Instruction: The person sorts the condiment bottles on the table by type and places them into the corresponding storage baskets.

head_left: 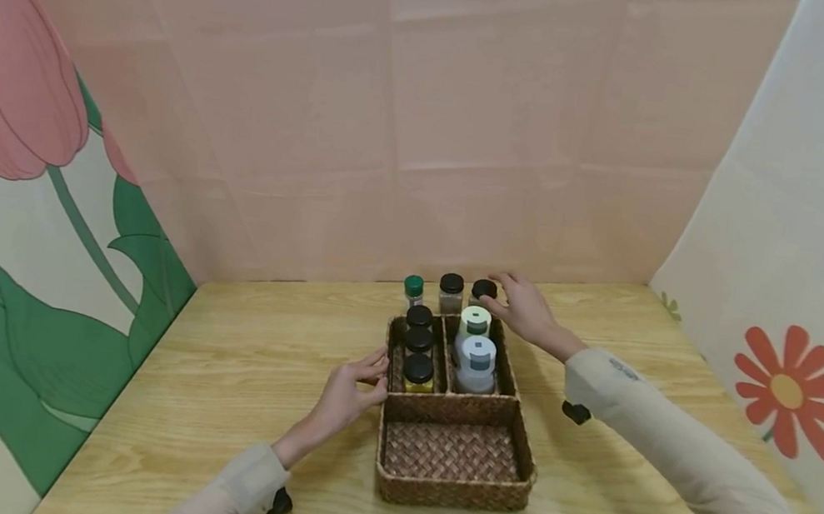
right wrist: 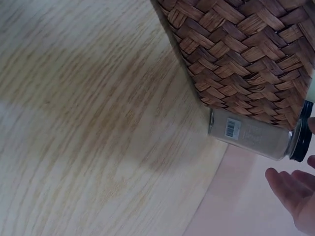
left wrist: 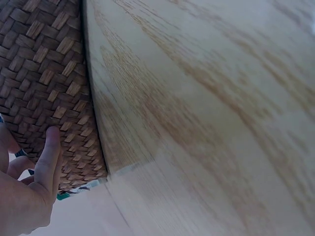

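A woven basket (head_left: 451, 493) stands on the table, with jars in its two far compartments. My left hand (head_left: 340, 400) touches the basket's left wall near the rim; in the left wrist view one finger (left wrist: 47, 157) lies against the weave. Behind the basket's far right corner is a clear spice jar (right wrist: 253, 135) with a black lid and a barcode label. My right hand (head_left: 527, 311) is spread around that lid, thumb and fingers parted. In the right wrist view its curved fingers (right wrist: 285, 189) are apart from the lid.
A green-capped jar (head_left: 414, 287) and another black-lidded jar (head_left: 451, 290) stand behind the basket. Inside are black-lidded jars (head_left: 419, 369) on the left and white-capped bottles (head_left: 478, 356) on the right. The wooden table (head_left: 260, 341) meets a pink backdrop (head_left: 392, 163).
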The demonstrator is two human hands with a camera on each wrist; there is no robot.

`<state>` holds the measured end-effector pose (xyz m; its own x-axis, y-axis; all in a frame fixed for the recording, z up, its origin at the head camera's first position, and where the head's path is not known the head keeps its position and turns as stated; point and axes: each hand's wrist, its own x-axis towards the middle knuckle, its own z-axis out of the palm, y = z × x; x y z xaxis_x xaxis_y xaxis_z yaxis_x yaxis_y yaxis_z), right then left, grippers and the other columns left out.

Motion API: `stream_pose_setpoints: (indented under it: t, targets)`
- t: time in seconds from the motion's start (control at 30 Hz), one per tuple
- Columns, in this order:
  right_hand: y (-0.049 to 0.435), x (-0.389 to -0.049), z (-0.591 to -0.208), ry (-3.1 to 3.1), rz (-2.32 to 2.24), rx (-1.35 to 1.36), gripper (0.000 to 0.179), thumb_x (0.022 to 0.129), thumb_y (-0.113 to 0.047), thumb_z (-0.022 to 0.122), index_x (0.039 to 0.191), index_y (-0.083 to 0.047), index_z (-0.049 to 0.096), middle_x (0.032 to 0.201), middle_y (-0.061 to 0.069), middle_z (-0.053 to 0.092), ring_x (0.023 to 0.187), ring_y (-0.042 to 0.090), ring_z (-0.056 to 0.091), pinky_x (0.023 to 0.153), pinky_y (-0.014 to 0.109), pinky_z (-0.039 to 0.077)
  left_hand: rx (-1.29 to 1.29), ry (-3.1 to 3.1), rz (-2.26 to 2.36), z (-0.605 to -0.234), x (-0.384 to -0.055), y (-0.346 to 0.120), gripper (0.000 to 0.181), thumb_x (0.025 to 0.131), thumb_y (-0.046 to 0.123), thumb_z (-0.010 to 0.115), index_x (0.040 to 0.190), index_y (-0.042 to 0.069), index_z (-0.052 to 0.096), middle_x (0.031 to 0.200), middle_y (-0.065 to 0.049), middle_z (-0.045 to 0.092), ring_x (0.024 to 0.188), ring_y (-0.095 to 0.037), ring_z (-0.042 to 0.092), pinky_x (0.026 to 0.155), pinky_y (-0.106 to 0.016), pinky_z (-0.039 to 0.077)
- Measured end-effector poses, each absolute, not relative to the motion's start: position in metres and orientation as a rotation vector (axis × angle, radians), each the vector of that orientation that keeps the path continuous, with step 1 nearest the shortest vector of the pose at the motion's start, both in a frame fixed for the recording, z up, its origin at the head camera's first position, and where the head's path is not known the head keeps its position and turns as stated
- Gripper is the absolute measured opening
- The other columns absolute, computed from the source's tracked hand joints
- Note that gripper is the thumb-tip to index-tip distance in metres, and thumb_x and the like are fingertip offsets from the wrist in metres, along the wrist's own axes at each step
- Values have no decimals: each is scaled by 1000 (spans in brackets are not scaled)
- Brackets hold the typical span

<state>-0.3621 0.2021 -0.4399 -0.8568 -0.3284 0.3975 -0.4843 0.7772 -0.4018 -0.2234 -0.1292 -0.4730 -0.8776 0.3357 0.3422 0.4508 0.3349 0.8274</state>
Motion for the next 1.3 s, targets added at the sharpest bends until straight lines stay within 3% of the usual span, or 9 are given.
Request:
stream_pose_setpoints:
  t: [0.1,0.33,0.47,0.8,1.07,1.3]
  targets:
    - [201,-366,-442,-2699,723,629,56,96,-29,67,140,2,50,134,26,51,100,42,62,74,53,52,-732,-2473,-1585,-474,-223,-129,31,93,-4,60,122,-13,61,143,-22,48,88,-32,70,55,-20,52]
    - [198,-375,-451,-2726,659,627,50,95,-32,69,133,-3,55,110,18,66,74,28,65,63,46,51,-741,-2464,-1616,-473,-222,-129,31,93,-4,59,123,-13,61,144,-22,47,90,-37,69,53,-20,50]
    - [198,-377,-452,-2708,663,635,44,94,-32,69,125,-3,59,101,15,67,76,27,65,64,46,51,-732,-2467,-1621,-473,-221,-129,32,93,-4,59,123,-13,60,145,-21,47,91,-36,69,51,-19,49]
    - [196,-380,-451,-2732,658,624,41,95,-28,68,124,0,60,103,15,66,81,28,66,67,46,52,-698,-2461,-1613,-470,-222,-127,30,92,-8,60,121,-14,61,143,-22,47,93,-39,68,50,-17,44]
    - [195,-379,-450,-2735,674,632,41,96,-27,68,124,1,59,100,17,66,76,26,64,64,44,51,-718,-2467,-1637,-439,-203,-124,29,91,-12,58,120,-15,61,141,-26,47,92,-43,67,50,-17,44]
    - [195,-377,-447,-2736,713,640,39,96,-26,68,122,2,59,97,16,65,72,24,63,61,42,50,-716,-2477,-1652,-436,-201,-124,29,92,-10,58,121,-14,60,143,-26,45,94,-41,67,47,-17,40]
